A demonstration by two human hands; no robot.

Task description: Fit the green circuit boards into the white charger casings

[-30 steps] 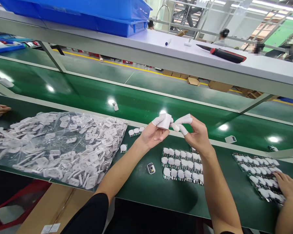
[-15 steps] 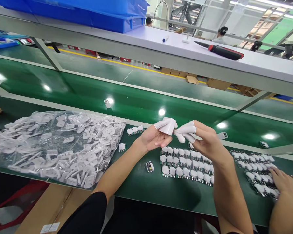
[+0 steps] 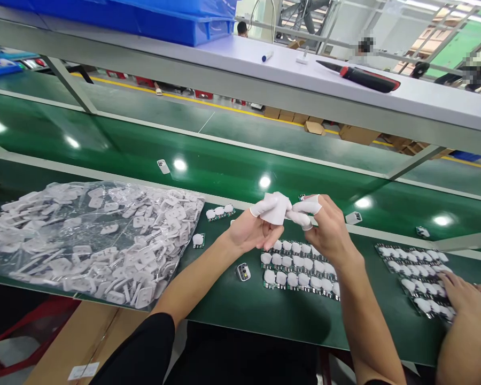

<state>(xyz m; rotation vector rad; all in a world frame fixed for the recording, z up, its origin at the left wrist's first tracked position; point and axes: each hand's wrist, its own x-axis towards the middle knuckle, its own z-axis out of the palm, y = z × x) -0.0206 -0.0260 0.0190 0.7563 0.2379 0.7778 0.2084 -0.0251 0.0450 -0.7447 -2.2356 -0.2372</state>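
Note:
My left hand pinches a small white plastic housing between finger-cotted thumb and forefinger, raised above the green bench. My right hand, with white cots on its fingertips, is closed against the housing's right side. Below both hands lies a panel of small circuit boards with white parts. A single small module lies left of that panel.
A clear bag full of white plug parts fills the left bench. Small board strips lie near it. A co-worker's hand rests on another panel at right. White housings ride the conveyor belt behind.
My hands have closed together on the housing and dropped slightly. The loose housings on the conveyor have drifted left. The co-worker's hand at far left has mostly left the view.

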